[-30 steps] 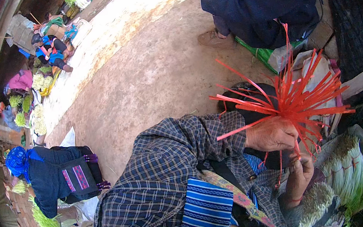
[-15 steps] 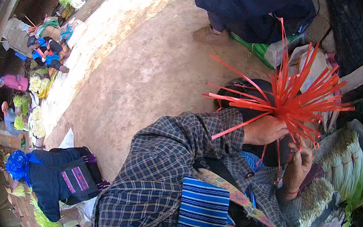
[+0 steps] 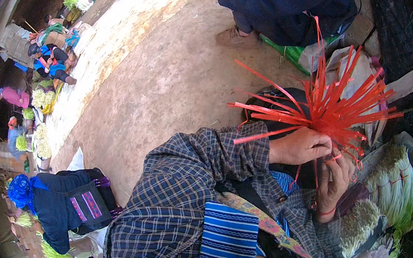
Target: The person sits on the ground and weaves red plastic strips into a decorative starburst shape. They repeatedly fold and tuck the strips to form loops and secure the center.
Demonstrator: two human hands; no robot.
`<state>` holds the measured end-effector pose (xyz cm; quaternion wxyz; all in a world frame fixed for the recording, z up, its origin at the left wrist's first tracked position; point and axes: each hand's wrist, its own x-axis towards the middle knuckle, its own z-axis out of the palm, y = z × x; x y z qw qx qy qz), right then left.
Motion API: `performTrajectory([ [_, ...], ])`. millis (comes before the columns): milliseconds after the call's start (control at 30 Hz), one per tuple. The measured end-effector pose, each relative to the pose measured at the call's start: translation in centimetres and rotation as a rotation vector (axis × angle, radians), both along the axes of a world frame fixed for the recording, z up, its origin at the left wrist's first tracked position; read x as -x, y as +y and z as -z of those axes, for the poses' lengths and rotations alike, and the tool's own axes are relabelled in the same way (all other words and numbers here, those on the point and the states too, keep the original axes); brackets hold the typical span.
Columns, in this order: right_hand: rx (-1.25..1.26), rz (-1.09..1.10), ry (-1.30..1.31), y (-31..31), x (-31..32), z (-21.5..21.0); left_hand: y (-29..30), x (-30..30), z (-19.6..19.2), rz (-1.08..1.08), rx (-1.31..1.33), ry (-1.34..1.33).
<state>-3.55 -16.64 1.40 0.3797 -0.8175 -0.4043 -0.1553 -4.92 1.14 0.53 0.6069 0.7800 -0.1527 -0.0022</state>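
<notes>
A bundle of red plastic strips (image 3: pixel 336 111) fans out in front of me, its long loose ends splaying up and to both sides. My left hand (image 3: pixel 301 145) is closed in a pinch at the base of the bundle, below the fan. Just under it, my right hand (image 3: pixel 332 181) has its fingers bent together around short strip ends. Thin red strands hang down between the two hands. A red band circles my right wrist. Exactly what lies between the fingertips is partly hidden.
At the right lie white-stemmed green bundles (image 3: pixel 394 184), tied with red bands, on sacking. A seated person in dark clothes (image 3: pixel 294 0) is at the upper right, beside a green-and-white sack (image 3: pixel 288 54). Another person with a blue headscarf (image 3: pixel 25 191) sits at the left.
My right hand has moved up toward my left hand, and its fingers are now against the base of the strips. The left hand has turned slightly and stays on the bundle.
</notes>
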Motion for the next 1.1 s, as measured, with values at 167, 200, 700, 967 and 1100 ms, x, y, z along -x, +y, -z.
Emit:
performTrajectory([
  [167,0.078,0.047,-0.084,0.9,-0.1,0.4,0.3,0.3,-0.8,-0.031,0.074,0.114],
  [200,0.101,0.056,-0.084,1.1,-0.2,0.6,0.4,0.2,-0.7,-0.045,0.046,0.151],
  [700,-0.177,0.044,0.346,1.5,0.0,1.9,1.0,0.0,0.8,-0.033,0.44,0.52],
  [967,-0.483,-0.001,0.891,0.5,-0.4,3.1,1.0,0.0,1.2,0.163,0.087,0.248],
  [1100,-0.416,0.009,0.834,0.4,-0.2,3.0,0.4,0.1,0.1,0.087,0.094,0.127],
])
